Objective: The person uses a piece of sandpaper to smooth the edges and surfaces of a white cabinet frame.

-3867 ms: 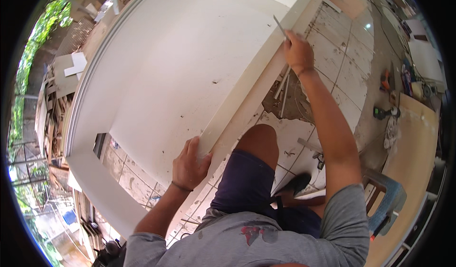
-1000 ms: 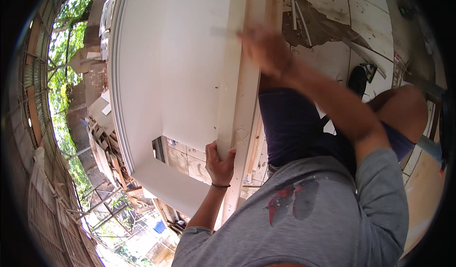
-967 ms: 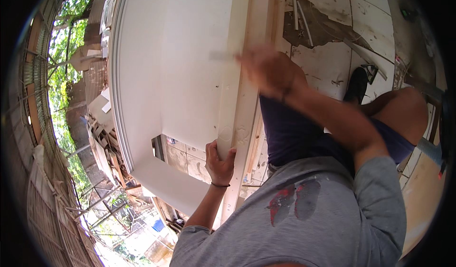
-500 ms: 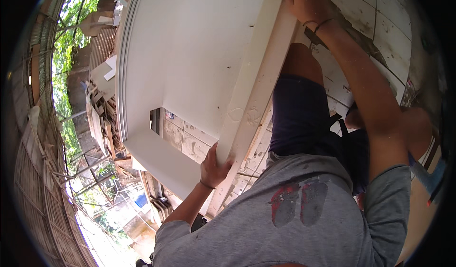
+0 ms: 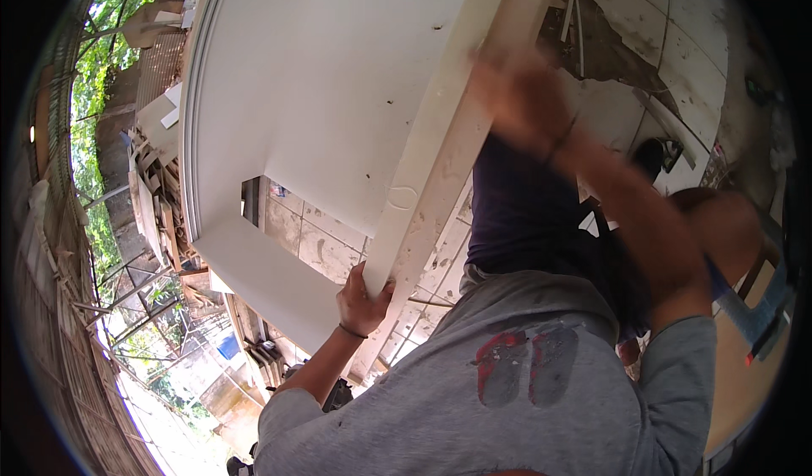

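A large white panel [image 5: 313, 78] lies in front of me, with a rectangular opening near its lower end. Along its near side runs a long pale strip [image 5: 423, 150] with a smudged, dusty face. At the strip's lower end, beside the opening, my left hand [image 5: 365, 300] is closed round the edge, thumb on one side and fingers on the other. My right hand [image 5: 524, 91] is smeared by motion over the strip's upper part, close to my knee. Whether it touches the strip or holds anything cannot be made out.
Stained floor tiles [image 5: 626, 2] show at the upper right, with a dark broken patch [image 5: 617, 44]. A blue-grey tool [image 5: 761, 311] is at the far right by my leg. Stacked wood scraps [image 5: 156, 192] stand beyond the panel to the left.
My right hand has come down along the strip from its top end toward me and is now blurred. My left hand keeps its grip; the whole view has shifted slightly.
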{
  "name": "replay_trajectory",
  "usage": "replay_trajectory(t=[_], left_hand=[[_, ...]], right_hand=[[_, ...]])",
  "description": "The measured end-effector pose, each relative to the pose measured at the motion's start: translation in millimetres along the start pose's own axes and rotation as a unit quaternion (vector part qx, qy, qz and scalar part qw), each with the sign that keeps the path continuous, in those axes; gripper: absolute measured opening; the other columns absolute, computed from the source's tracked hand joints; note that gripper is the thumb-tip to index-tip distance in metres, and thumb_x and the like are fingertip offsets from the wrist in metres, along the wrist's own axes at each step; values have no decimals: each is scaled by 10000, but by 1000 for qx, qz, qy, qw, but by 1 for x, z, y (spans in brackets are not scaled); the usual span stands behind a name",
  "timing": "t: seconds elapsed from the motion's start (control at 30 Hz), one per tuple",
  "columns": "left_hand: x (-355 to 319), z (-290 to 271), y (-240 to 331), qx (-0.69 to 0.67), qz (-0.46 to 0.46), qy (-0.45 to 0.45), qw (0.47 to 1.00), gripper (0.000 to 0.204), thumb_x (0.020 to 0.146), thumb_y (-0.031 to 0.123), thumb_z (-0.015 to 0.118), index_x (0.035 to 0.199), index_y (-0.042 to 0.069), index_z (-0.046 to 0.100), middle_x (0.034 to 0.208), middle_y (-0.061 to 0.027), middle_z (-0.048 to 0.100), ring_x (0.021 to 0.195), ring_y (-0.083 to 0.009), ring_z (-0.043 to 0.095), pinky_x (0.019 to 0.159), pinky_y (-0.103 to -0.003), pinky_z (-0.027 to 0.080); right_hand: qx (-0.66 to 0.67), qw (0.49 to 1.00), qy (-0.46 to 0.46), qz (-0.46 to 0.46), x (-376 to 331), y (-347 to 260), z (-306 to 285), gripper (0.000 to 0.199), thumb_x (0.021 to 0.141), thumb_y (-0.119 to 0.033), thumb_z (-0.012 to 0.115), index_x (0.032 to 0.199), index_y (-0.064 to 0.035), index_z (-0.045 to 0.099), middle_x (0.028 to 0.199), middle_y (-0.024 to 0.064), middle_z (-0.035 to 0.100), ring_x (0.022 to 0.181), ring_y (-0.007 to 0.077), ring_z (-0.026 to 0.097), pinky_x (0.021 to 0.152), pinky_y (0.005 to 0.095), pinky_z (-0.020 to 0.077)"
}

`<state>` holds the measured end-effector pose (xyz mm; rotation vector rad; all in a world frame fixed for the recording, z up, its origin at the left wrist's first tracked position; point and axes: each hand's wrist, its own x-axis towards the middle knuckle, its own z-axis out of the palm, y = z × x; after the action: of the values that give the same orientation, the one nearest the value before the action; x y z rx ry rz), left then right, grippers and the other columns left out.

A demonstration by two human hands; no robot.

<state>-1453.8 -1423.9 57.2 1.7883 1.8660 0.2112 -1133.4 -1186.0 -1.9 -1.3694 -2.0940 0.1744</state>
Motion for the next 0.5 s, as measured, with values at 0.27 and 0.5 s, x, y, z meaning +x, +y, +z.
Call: replay_trajectory(t=[0.27, 0.5], left_hand=[[4, 3, -1, 32, 8, 18, 999, 499, 724, 239, 762, 1124, 72, 514, 881, -169, 652, 699, -358, 654, 572, -433, 524], [3, 1, -7, 23, -6, 2, 1000, 501, 721, 244, 761, 1124, 72, 516, 882, -168, 651, 710, -366, 653, 591, -434, 528]], right_hand=[[-20, 996, 69, 61, 22, 28, 3, 281, 809, -115, 579, 1080, -79, 642, 829, 107, 643, 752, 301, 611, 693, 427, 486], [127, 987, -2, -101, -57, -107, 11, 127, 791, -161, 586, 911, -131, 615, 719, 18, 547, 725, 168, 584, 719, 358, 465]])
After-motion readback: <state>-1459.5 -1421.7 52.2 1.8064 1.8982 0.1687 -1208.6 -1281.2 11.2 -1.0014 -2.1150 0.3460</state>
